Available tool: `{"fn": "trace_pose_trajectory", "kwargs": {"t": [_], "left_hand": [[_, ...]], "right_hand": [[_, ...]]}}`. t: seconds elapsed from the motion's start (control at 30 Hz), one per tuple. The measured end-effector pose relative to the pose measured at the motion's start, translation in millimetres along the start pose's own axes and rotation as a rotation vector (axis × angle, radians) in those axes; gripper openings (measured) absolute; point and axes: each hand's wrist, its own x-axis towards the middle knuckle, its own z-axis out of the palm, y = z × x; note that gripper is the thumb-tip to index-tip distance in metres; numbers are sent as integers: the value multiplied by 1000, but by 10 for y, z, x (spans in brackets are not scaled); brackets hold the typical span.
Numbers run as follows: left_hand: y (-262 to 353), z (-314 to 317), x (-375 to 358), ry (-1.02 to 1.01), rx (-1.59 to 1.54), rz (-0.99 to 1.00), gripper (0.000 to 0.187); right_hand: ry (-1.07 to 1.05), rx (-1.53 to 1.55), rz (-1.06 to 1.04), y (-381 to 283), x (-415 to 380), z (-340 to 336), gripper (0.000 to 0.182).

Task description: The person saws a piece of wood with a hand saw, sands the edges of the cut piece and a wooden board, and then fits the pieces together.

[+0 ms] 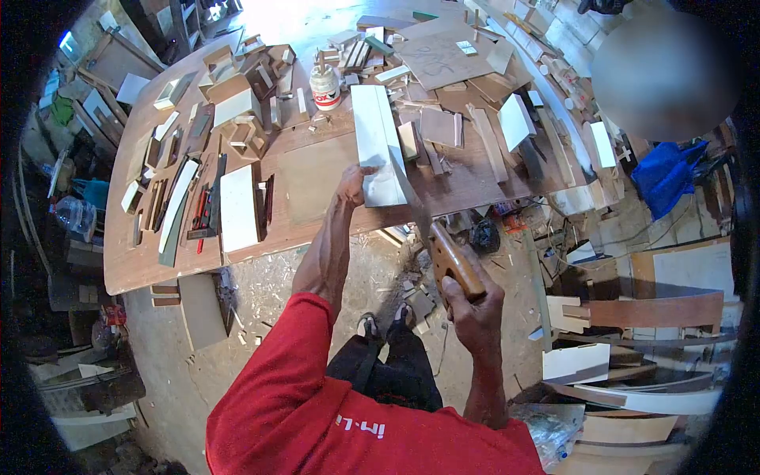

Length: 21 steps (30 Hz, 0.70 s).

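Note:
A long white board (378, 131) lies on the worktable, its near end at the table's front edge. My left hand (353, 185) grips the board's left side close to that end, with fingers bent over the top face. My right hand (477, 313) is wrapped round the wooden handle of a handsaw (457, 261), held in front of the table edge. The saw's blade runs up and away along the board's right edge, blurred in part. Just right of the board are small wood blocks (408, 141).
The wooden worktable (313, 170) carries a white glue bottle (324, 85), a white panel (239, 207), red-handled tools (203, 218) and many offcuts. A blue bag (669, 178) sits at right, above stacked boards (649, 313). A person with a blurred head is at upper right.

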Motion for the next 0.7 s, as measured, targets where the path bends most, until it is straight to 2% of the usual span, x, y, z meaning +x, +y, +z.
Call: {"fn": "trace_pose_trajectory", "kwargs": {"t": [0.03, 0.13, 0.2, 0.37, 0.53, 0.7], "left_hand": [[-53, 18, 27, 2, -537, -260, 30], [-117, 61, 46, 61, -649, -307, 30], [-86, 137, 22, 69, -633, -304, 29], [-387, 26, 130, 75, -650, -346, 27], [-339, 19, 106, 36, -668, -370, 30], [-285, 42, 86, 98, -599, -298, 33]], "right_hand": [[-15, 25, -1, 8, -16, -8, 40], [-34, 55, 39, 4, -52, -47, 41], [-37, 59, 86, 62, -73, -68, 41], [12, 50, -1, 227, -66, -33, 42], [-7, 8, -1, 280, -72, -36, 42], [31, -8, -45, 392, -52, 28, 40]]}}
